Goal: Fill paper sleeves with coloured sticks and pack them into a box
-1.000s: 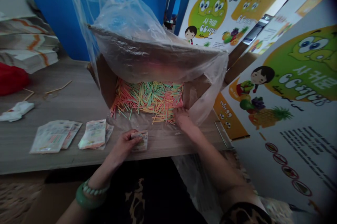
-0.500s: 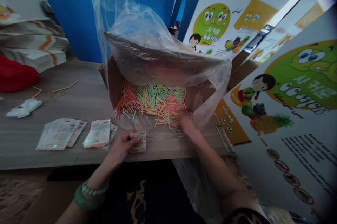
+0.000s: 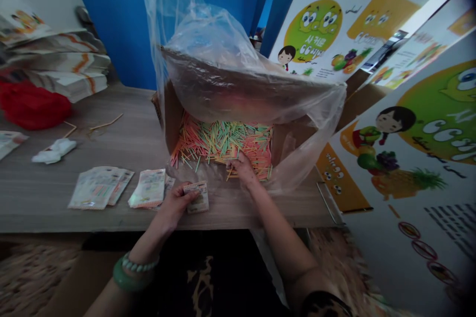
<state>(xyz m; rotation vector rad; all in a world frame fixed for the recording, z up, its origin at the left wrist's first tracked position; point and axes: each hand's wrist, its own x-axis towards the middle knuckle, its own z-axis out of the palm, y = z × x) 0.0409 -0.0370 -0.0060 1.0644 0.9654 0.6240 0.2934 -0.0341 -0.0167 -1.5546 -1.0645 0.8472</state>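
At open box's (image 3: 295, 134) near edge, right fingers (image 3: 235, 162) pinching sticks (image 3: 219, 137), moved left from corner.

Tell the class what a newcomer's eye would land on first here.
Probably the heap of pink, green and yellow sticks in the open cardboard box at the centre, with the right hand at its front edge. Next, perhaps, the big cartoon-printed cartons on the right, and the bright red bag at the table's far left.

Thin pink, green and yellow sticks (image 3: 223, 136); small pale printed packet (image 3: 199, 200)
Sticks lie loose and crisscrossed at centre; the packet shows its printed face, lower centre.
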